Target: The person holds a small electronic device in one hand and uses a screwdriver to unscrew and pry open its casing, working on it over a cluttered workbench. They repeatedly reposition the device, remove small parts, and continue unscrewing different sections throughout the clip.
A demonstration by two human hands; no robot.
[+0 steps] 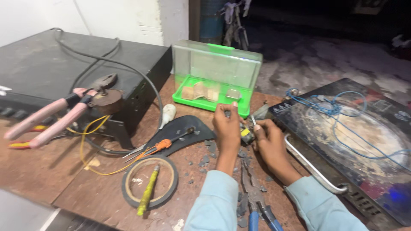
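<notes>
Yellow-marked small part (245,133) pinched between both hands, left hand (227,128) fingers raised, right hand (269,141) curled beside.

Hands: two, left hand (227,124) and right hand (269,139)
Pink-handled pliers (55,113): one
Blue-handled pliers (257,201): one
Screwdrivers: two, orange-handled screwdriver (165,144) and yellow-handled screwdriver (147,192)
Tape roll (150,182): one
Green clear-lidded box (214,79): one
Induction cooktop (355,141): one
Black case (51,68), upper left: one
</notes>
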